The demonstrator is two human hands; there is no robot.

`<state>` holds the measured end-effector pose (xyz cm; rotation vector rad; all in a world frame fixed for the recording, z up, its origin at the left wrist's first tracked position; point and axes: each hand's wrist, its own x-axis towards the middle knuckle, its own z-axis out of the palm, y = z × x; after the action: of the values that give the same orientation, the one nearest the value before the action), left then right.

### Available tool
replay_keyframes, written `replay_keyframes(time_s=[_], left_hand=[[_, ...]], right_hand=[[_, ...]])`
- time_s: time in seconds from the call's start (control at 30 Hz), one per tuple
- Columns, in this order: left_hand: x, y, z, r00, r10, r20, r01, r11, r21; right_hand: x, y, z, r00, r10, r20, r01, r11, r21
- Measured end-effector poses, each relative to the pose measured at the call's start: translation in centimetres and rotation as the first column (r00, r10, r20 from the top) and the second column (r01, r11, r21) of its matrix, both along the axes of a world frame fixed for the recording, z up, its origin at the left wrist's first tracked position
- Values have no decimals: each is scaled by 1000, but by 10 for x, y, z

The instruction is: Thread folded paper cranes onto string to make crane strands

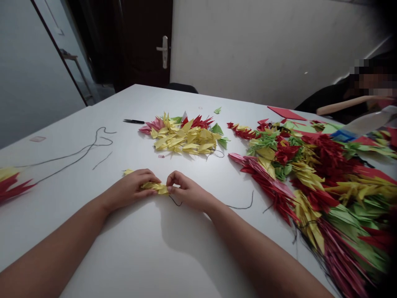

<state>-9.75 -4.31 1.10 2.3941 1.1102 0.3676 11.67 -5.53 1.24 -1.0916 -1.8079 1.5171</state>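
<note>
Both my hands meet over a strand of folded yellow paper pieces (158, 188) low above the white table (124, 265). My left hand (135, 188) wraps round the strand, and its far end pokes out past the knuckles. With thumb and finger, my right hand (184, 188) pinches the strand's right end. A dark string (176, 202) trails from that end and runs under the right hand; a further length of string (245, 207) lies to the right of the wrist. Beyond the hands rests a pile of folded yellow papers (186, 138), edged with red, pink and green ones.
A large heap of red, green, yellow and pink folded paper strands (310, 174) covers the right side. Behind it, a person's arm (344, 104) reaches in near a clear bottle (362, 124). A dark-handled blade (134, 121) and loose dark string (77, 151) lie at the left.
</note>
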Motion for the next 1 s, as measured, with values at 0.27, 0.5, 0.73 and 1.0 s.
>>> replay_keyframes(time_s=[0.27,0.5,0.73,1.0], left_hand=[[0,1,0,1000,-4,-8,4,1000,-11],[8,-3,3,1000,-10,-6,10,1000,12],[8,-6,6,999,50,-1,-49,997,51],[6,-6,6,999,47,-3,-47,997,59]], right_hand=[[-5,-3,-3,998,-49,-34,50,998,32],[-8,-3,-7,996,-87,0,86,985,146],[6,-15,4,882,-252,398,89,919,385],[18,-16,12,740,-228,632,-235,794,561]])
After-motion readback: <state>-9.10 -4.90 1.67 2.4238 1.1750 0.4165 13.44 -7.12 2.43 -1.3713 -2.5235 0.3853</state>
